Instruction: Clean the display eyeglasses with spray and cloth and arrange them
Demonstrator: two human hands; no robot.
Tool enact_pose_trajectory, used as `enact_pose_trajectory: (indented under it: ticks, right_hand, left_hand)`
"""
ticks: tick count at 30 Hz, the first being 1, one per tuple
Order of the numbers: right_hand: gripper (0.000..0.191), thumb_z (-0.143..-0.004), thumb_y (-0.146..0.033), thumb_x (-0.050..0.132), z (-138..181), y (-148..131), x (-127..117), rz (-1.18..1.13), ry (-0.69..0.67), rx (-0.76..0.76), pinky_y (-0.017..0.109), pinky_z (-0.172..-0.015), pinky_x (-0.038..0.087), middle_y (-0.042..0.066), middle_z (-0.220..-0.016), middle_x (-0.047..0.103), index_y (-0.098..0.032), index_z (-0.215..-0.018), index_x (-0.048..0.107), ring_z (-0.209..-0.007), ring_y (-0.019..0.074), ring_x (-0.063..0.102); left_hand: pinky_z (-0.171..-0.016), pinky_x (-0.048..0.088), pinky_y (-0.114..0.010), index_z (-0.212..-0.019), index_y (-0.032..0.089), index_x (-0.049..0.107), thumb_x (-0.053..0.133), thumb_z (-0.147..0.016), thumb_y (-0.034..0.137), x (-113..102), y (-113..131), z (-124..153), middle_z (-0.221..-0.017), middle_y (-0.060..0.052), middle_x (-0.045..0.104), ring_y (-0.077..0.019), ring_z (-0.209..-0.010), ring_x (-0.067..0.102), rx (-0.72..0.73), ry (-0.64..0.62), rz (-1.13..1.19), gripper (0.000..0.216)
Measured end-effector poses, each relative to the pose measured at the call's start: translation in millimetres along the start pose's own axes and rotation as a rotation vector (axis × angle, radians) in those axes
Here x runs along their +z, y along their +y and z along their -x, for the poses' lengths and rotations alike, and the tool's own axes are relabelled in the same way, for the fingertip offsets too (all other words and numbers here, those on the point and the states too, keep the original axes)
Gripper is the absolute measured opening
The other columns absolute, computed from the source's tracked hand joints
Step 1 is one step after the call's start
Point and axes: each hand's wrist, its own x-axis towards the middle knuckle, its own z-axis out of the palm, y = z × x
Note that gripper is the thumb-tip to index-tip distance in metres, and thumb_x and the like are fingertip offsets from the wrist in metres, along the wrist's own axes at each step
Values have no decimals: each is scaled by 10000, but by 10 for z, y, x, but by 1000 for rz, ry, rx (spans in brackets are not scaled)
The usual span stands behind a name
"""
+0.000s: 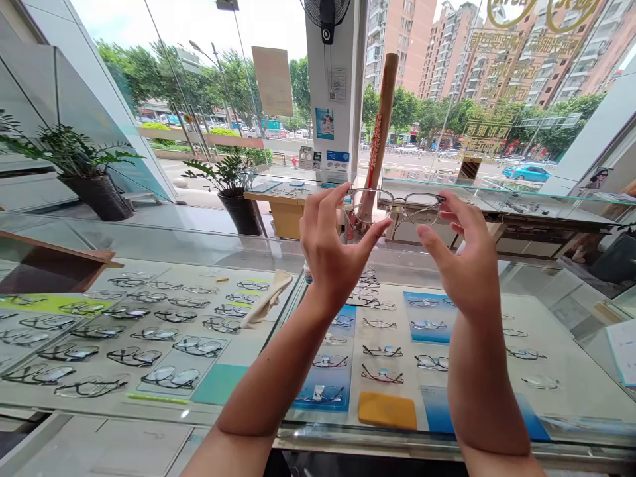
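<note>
A pair of eyeglasses point(399, 199) with thin frames and clear lenses is held up level above the glass display counter. My left hand point(332, 235) has its fingertips at the left end of the glasses, its thumb stretched below the left lens. At the opposite end, my right hand point(464, 248) grips the corner by the hinge, with its thumb under the right lens. Below my hands, rows of spectacle frames point(382, 351) lie in the glass display case point(293, 318).
A tan cloth point(268, 299) and a yellow case point(387, 411) lie among the displays. Potted plants point(239, 199) stand on the floor beyond the counter. A tall wooden post point(380, 126) rises behind the glasses, before large windows onto a street. A brown wooden board point(50, 262) juts in from the left.
</note>
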Motion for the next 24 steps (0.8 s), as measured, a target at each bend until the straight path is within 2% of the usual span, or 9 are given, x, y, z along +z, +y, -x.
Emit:
enact_pose_trajectory:
  ticks: [8, 15, 24]
  right_hand:
    - [544, -999, -485, 693, 4, 28, 43, -31, -44, 13, 559, -1064, 589, 111, -1400, 676, -306, -1509, 638, -1216, 305, 694]
    - [532, -998, -465, 690, 11, 34, 56, -41, -35, 9, 547, -1055, 593, 104, -1401, 668, -308, -1501, 624, -1215, 297, 688]
    - [557, -936, -401, 743, 5, -31, 75, 36, 117, -69, 577, -1064, 567, 113, -1376, 633, -288, -1467, 615, -1162, 312, 682]
  left_hand:
    - [-1106, 551, -501, -1415, 277, 631, 878, -867, 569, -27, 58, -6, -1287, -106, 702, -323, -1268, 654, -30, 14, 3, 668]
    - [-1165, 510, -520, -1437, 273, 624, 883, -867, 549, -34, 62, 3, -1342, -116, 678, -347, -1354, 606, -101, -46, 88, 684]
    - [-941, 618, -429, -1438, 268, 626, 870, -892, 517, 62, -68, 8, -1345, -122, 709, -304, -1198, 714, -192, -156, 190, 648]
